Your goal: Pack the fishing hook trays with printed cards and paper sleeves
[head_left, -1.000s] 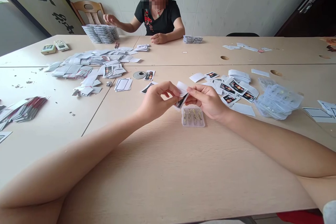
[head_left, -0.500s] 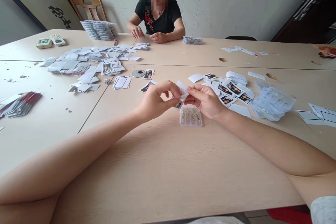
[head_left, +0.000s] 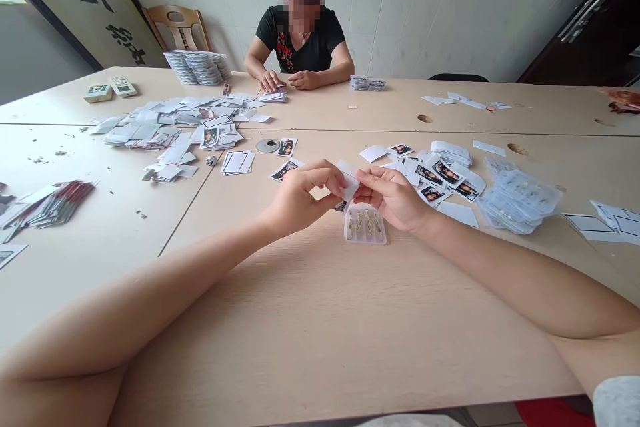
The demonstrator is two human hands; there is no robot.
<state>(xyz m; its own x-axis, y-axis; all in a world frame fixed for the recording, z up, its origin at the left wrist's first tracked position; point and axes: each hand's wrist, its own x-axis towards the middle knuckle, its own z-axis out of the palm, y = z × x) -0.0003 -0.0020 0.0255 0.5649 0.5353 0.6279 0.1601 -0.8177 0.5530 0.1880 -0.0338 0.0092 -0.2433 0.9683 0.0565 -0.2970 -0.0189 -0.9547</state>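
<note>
A small white paper card (head_left: 349,180) is pinched between my two hands above the table. My left hand (head_left: 307,197) grips its left side with thumb and fingers. On its right edge, my right hand (head_left: 393,197) closes thumb against fingers. Just below the hands lies a clear plastic box (head_left: 366,238) with several gold-coloured metal pieces in compartments. A dark printed patch shows under the left fingertips, partly hidden. Right of my right hand lie loose printed cards (head_left: 447,170), white with dark pictures. Another printed card (head_left: 286,170) lies beyond my left hand.
Clear plastic boxes (head_left: 523,197) are stacked at the right. A heap of white cards (head_left: 165,120) spreads over the left. A grey tape roll (head_left: 267,145) lies mid-table. Across the table a person (head_left: 305,40) sits with one hand on a small card stack (head_left: 274,97).
My hands keep their hold on the card, with only a slight shift. The person opposite has moved one hand onto the small card stack. The view has tilted a little.
</note>
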